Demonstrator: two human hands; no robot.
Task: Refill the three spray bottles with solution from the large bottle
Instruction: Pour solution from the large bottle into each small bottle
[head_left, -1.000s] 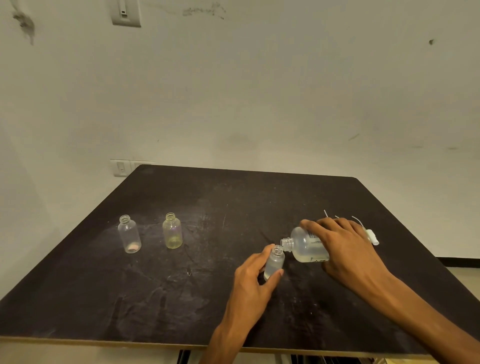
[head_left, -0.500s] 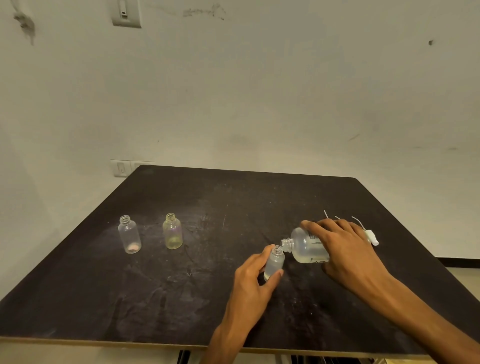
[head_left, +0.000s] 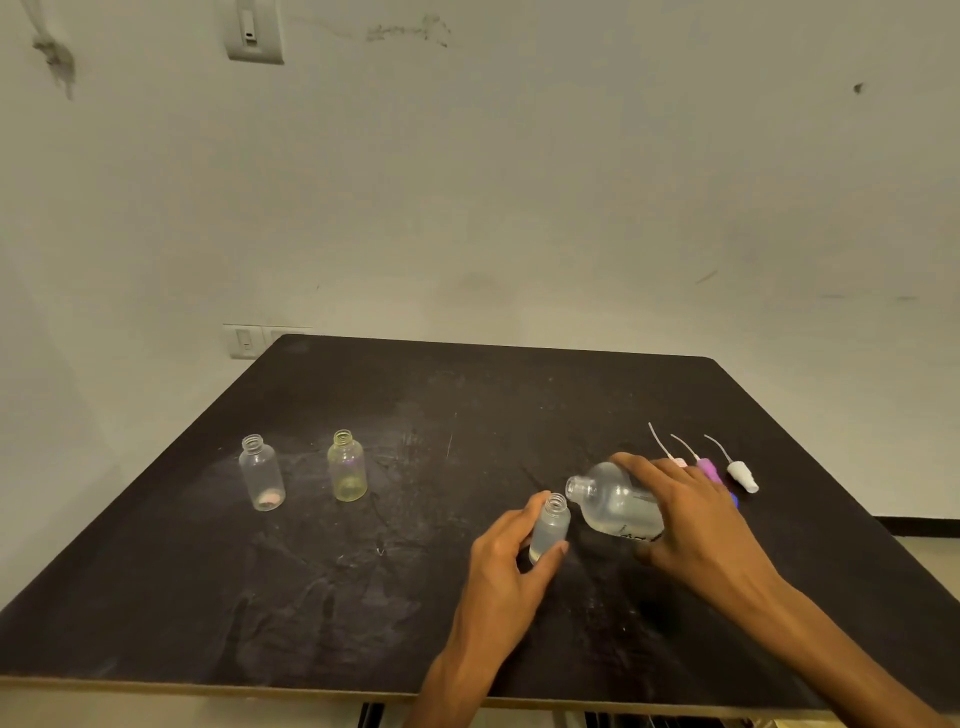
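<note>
My left hand (head_left: 506, 561) grips a small clear spray bottle (head_left: 549, 527), uncapped and tilted slightly to the right. My right hand (head_left: 685, 514) holds the large clear bottle (head_left: 615, 501) tipped toward the left, its open mouth just above and to the right of the small bottle's neck. Liquid lies low in the large bottle. Two more uncapped small bottles stand at the left: a clear one (head_left: 261, 474) with a pinkish residue and a yellowish one (head_left: 346, 466).
Three spray pump heads with dip tubes lie behind my right hand: a pink one (head_left: 675, 458), a purple one (head_left: 707, 466) and a white one (head_left: 742, 475). The dark table (head_left: 363, 597) ends at a near edge below my wrists. A white wall stands behind.
The large bottle's mouth has lifted slightly and sits a little further from the small bottle's neck. Both hands stay almost where they were.
</note>
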